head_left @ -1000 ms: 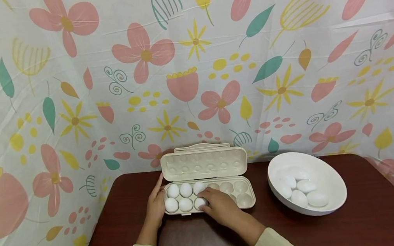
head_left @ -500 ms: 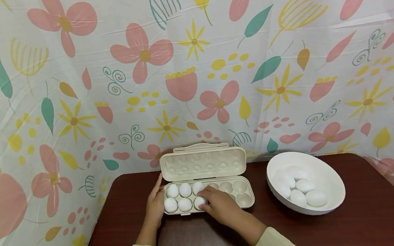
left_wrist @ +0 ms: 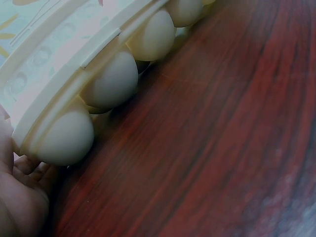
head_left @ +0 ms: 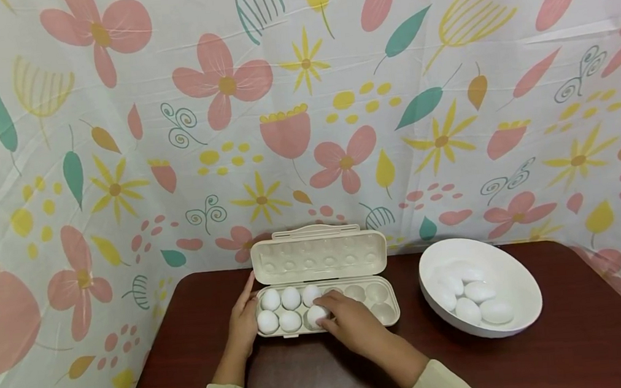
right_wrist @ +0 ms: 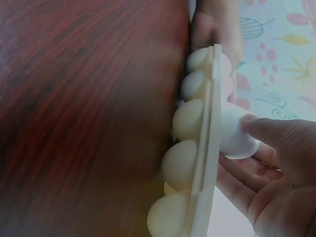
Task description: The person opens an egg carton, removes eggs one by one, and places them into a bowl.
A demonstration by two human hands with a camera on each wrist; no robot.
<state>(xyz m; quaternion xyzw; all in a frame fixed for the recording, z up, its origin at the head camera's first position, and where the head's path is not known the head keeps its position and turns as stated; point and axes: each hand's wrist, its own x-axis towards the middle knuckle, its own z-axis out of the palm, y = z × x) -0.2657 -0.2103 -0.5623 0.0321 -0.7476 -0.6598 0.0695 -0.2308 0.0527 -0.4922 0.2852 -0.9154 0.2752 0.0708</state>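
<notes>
A cream egg carton (head_left: 278,336) lies with its lid (head_left: 320,273) tipped back. White eggs (head_left: 290,298) fill cups in its left half. My right hand (head_left: 358,325) pinches a front-row egg (head_left: 317,315) between thumb and fingers; in the right wrist view this egg (right_wrist: 237,136) sits above the tray rim, its lower end hidden. My left hand (head_left: 242,326) rests against the carton's left end, one finger lying straight along the lid's side. The left wrist view shows part of that hand (left_wrist: 24,197) beside the end cup.
To the right stands a white bowl (head_left: 520,286) holding several white eggs (head_left: 480,291). Bare cups (head_left: 376,293) show at the carton's right. The dark red-brown table (head_left: 190,340) meets a flower-printed cloth (head_left: 302,96) behind.
The egg under my right hand has risen slightly, showing more of its white surface. My right hand has shifted a little with it. The left hand stays at the carton's end.
</notes>
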